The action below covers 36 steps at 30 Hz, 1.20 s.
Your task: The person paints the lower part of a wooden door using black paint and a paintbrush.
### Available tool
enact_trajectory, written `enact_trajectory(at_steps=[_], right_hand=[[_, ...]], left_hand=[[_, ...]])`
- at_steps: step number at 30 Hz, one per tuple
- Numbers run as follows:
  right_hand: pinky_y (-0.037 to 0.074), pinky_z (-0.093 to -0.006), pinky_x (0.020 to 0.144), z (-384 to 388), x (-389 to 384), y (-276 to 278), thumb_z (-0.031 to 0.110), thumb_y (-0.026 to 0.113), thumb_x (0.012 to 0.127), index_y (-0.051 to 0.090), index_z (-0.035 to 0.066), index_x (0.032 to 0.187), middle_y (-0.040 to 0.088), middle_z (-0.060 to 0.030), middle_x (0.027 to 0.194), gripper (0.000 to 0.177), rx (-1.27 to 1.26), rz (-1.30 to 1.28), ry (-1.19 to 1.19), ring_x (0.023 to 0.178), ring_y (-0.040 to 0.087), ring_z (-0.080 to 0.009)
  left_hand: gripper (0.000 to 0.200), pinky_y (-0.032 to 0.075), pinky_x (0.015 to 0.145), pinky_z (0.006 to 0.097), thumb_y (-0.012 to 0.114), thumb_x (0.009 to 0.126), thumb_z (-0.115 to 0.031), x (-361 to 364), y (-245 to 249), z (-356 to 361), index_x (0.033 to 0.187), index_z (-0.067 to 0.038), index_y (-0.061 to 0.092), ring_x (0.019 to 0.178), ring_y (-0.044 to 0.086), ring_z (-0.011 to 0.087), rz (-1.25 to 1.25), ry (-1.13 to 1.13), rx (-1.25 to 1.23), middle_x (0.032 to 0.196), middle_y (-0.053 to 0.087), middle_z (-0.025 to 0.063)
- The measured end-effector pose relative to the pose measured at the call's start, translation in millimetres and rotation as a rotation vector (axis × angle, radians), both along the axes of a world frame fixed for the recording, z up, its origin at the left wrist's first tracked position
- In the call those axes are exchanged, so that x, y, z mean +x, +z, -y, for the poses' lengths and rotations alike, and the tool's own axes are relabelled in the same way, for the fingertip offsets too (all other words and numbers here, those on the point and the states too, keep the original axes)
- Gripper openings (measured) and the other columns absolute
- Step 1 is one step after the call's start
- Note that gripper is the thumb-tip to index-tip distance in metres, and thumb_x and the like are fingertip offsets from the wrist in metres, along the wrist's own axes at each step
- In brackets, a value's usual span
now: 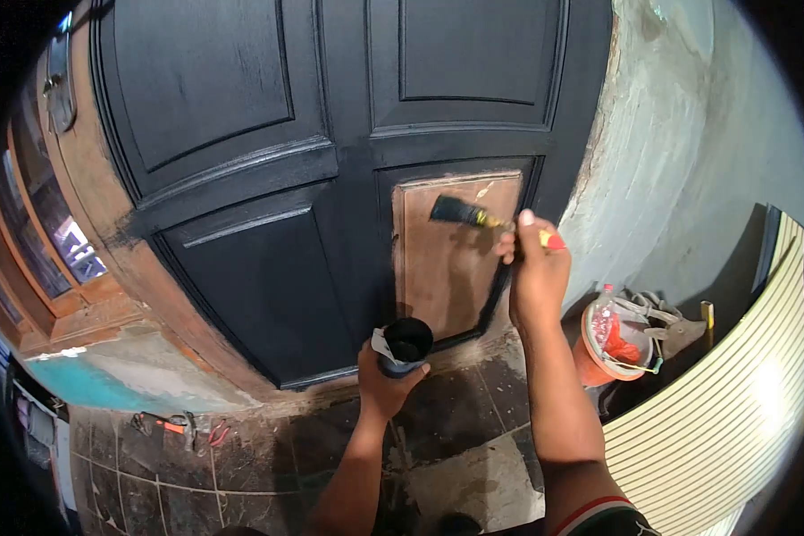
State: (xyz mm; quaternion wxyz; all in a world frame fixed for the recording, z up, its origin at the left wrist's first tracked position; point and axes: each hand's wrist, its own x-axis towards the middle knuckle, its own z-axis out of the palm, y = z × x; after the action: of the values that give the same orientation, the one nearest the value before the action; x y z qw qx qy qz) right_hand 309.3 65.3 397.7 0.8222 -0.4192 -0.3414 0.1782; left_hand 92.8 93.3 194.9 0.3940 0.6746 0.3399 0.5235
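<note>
My right hand (538, 259) is closed round the handle of a paintbrush (463, 213), whose dark, paint-covered bristles point left across a bare brown panel (429, 268) of the door. Below, my left hand (386, 384) grips a small can of black paint (407, 347), its open top tilted toward me and a pale torn scrap at its rim. Most of the door (353, 223) is coated black, including the two upper panels and the lower left one. Only the lower right panel shows brown wood.
An orange bucket (590, 353) filled with a bottle and other items stands by the right wall. A curved, ribbed cream sheet (724, 384) leans at the right. Pliers (219, 434) and other tools lie on the dark tiled floor (183, 473) at left, below a wood-framed window (58, 223).
</note>
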Motion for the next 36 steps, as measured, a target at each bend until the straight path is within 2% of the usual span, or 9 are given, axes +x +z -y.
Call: enact_trajectory(at_steps=[10, 11, 19, 23, 26, 28, 31, 32, 36], right_hand=[[0.053, -0.0273, 0.067, -14.3, -17.5, 6.4, 0.009, 0.068, 0.103, 0.069, 0.002, 0.105, 0.071, -0.0082, 0.085, 0.007, 0.164, -0.132, 0.096, 0.074, 0.072, -0.0176], [0.053, -0.0274, 0.067, -14.9, -19.6, 7.1, 0.009, 0.068, 0.103, 0.07, 0.001, 0.106, 0.072, -0.0083, 0.085, 0.008, 0.165, -0.113, 0.077, 0.074, 0.072, -0.0175], [0.056, -0.0261, 0.071, -15.8, -54.2, 12.6, 0.012, 0.065, 0.103, 0.074, -0.004, 0.112, 0.074, -0.0076, 0.083, 0.02, 0.093, -0.013, 0.053, 0.074, 0.07, -0.0119], [0.056, -0.0271, 0.065, -34.4, -5.9, -0.2, 0.012, 0.069, 0.104, 0.074, -0.007, 0.107, 0.074, -0.0103, 0.081, 0.02, 0.019, 0.195, -0.328, 0.068, 0.07, -0.0143], [0.053, -0.0276, 0.064, -25.7, 25.6, 9.8, 0.012, 0.067, 0.104, 0.075, -0.005, 0.106, 0.072, -0.0048, 0.075, 0.019, 0.083, -0.088, -0.407, 0.068, 0.068, -0.0122], [0.053, -0.0279, 0.062, -26.2, 32.2, 4.4, 0.012, 0.067, 0.103, 0.075, -0.003, 0.107, 0.072, -0.0041, 0.075, 0.017, 0.103, -0.017, -0.506, 0.067, 0.068, -0.0119], [0.057, -0.0291, 0.065, -32.0, 11.2, -0.1, 0.016, 0.071, 0.104, 0.077, -0.002, 0.108, 0.078, -0.0105, 0.083, 0.02, -0.127, 0.158, -0.554, 0.069, 0.073, -0.0135], [0.056, -0.03, 0.064, -47.4, -0.9, -12.4, 0.016, 0.072, 0.101, 0.078, 0.001, 0.108, 0.078, -0.0116, 0.083, 0.017, -0.029, 0.452, -0.705, 0.069, 0.073, -0.0134], [0.055, -0.0326, 0.063, -30.4, -70.7, 6.4, 0.018, 0.075, 0.096, 0.078, 0.003, 0.102, 0.076, -0.0087, 0.08, 0.016, -0.038, 0.423, -0.247, 0.07, 0.071, -0.0151]], left_hand=[[0.072, 0.055, 0.103, 0.0363, 0.094, 0.079, 0.001, -10.7, -1.2, 29.5, 0.14, -0.003, 0.056, 0.12, 0.069, 0.0219, -0.099, -0.068, 0.012, 0.13, 0.07, 0.0097], [0.073, 0.049, 0.105, 0.042, 0.1, 0.072, -0.013, -9.5, -1.8, 31.3, 0.135, -0.003, 0.064, 0.121, 0.063, 0.0284, 0.023, -0.088, -0.091, 0.129, 0.063, 0.0114], [0.075, 0.051, 0.104, 0.043, 0.1, 0.075, -0.02, 2.5, -9.2, 31.0, 0.138, -0.004, 0.062, 0.122, 0.064, 0.0307, -0.034, -0.103, -0.021, 0.131, 0.065, 0.0126], [0.071, 0.054, 0.102, 0.0398, 0.096, 0.081, -0.015, 5.7, 15.9, 42.2, 0.139, -0.005, 0.057, 0.124, 0.066, 0.0254, -0.089, -0.138, -0.045, 0.135, 0.067, 0.0114], [0.072, 0.054, 0.103, 0.0399, 0.096, 0.082, -0.02, 4.4, 19.0, 41.9, 0.14, -0.005, 0.057, 0.124, 0.066, 0.0256, -0.03, -0.174, 0.082, 0.135, 0.067, 0.0113], [0.078, 0.053, 0.105, 0.0417, 0.098, 0.078, -0.023, 0.9, 17.4, 43.5, 0.141, -0.004, 0.057, 0.124, 0.066, 0.0289, 0.002, -0.219, 0.015, 0.135, 0.066, 0.0147], [0.08, 0.053, 0.105, 0.0424, 0.099, 0.077, -0.024, -3.0, 9.5, 45.7, 0.142, -0.003, 0.058, 0.124, 0.066, 0.0308, -0.031, -0.218, -0.023, 0.134, 0.066, 0.0161], [0.079, 0.053, 0.105, 0.0423, 0.098, 0.077, -0.023, -4.2, 5.1, 46.5, 0.142, -0.003, 0.058, 0.123, 0.066, 0.0309, -0.058, -0.206, -0.025, 0.134, 0.066, 0.016], [0.078, 0.053, 0.104, 0.0428, 0.099, 0.075, -0.023, 0.9, -3.6, 42.4, 0.14, -0.003, 0.06, 0.121, 0.067, 0.0313, -0.049, -0.215, -0.031, 0.129, 0.067, 0.0155]])
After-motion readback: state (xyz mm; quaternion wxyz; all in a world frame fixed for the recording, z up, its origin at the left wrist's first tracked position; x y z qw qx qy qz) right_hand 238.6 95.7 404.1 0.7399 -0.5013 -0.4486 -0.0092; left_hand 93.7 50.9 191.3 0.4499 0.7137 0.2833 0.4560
